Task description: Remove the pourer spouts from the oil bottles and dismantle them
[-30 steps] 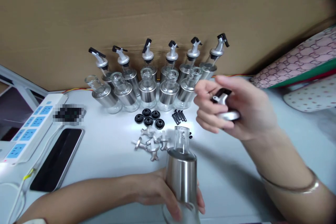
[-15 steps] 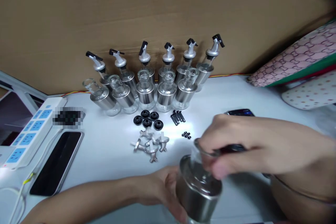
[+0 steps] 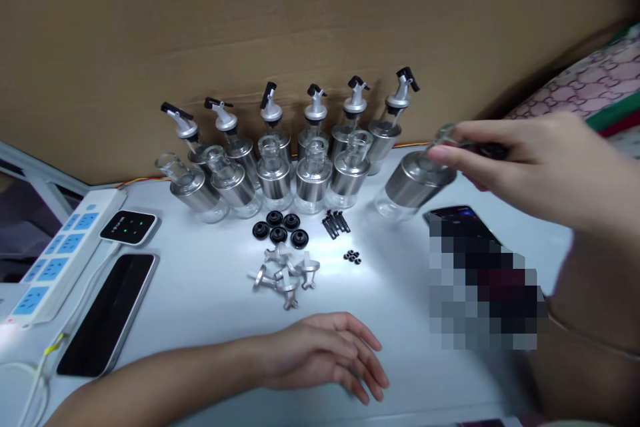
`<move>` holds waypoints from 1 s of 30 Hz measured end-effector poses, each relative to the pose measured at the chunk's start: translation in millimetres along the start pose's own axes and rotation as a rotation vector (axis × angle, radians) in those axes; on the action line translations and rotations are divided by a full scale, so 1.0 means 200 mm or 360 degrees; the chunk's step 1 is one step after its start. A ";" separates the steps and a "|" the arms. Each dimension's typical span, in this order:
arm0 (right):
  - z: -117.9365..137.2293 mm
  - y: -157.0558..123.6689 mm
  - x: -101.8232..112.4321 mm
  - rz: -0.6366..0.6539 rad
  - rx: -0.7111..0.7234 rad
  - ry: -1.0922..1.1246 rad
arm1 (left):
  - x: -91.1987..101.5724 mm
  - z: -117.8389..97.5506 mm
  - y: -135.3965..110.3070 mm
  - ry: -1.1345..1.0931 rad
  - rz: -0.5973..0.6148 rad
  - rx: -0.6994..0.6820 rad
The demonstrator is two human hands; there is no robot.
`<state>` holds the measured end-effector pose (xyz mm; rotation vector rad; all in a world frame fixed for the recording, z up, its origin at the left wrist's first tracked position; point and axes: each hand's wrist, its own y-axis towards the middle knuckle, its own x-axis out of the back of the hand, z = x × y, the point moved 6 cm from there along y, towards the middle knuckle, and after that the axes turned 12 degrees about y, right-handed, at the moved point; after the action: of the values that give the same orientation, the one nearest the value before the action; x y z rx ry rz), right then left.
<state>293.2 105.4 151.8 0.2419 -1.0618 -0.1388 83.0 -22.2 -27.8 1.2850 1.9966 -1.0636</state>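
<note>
A white table [image 3: 200, 320] runs up to a brown cardboard wall [image 3: 320, 13]. Over the table's far right part is the bottle [image 3: 415, 181], clear glass in a steel sleeve. It lies tilted: its long axis runs from the glass base, low and to the left, up and rightward to the neck. The right hand [image 3: 520, 160] grasps it there, fingers closed around the neck and a dark top piece that they mostly hide. Whether the base touches the table I cannot tell. The bottle is just beside the right end of the front row [image 3: 273, 180], five like bottles with bare necks, and near the back row [image 3: 310, 120], six bottles capped with silver and black pourers. The left hand [image 3: 325, 357] is well apart from it, near the table's front edge, lying flat with fingers loose and spread and holding nothing, so the right hand is the nearer by far.

Between the hands and the rows lie black gaskets [image 3: 279, 228], black pins [image 3: 336, 223], small black rings [image 3: 353, 256] and a heap of metal spouts [image 3: 285, 275]. A pixelated phone [image 3: 475, 280] sits below the right hand. At the left are a power strip [image 3: 55, 253], a small black device [image 3: 129, 227] and a dark phone [image 3: 107, 313]; patterned fabric [image 3: 585, 87] shows at far right
</note>
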 end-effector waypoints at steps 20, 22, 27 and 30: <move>-0.04 0.11 -0.17 0.0053 -0.0003 0.0030 | 0.01 0.01 0.00 -0.0017 0.0028 -0.0005; -0.04 0.10 -0.17 0.0071 0.0001 0.0020 | 0.01 0.01 0.00 0.0004 0.0016 0.0011; -0.07 0.11 -0.17 0.0036 -0.0055 0.0015 | 0.00 0.00 0.00 0.0007 0.0050 -0.0005; -0.04 0.11 -0.14 -0.0209 0.0087 0.0021 | 0.00 -0.01 0.00 -0.0015 0.0100 -0.0045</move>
<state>287.3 134.6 130.5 0.3620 -1.0373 -0.2260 82.3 -20.0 -25.9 1.3166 1.9445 -1.0071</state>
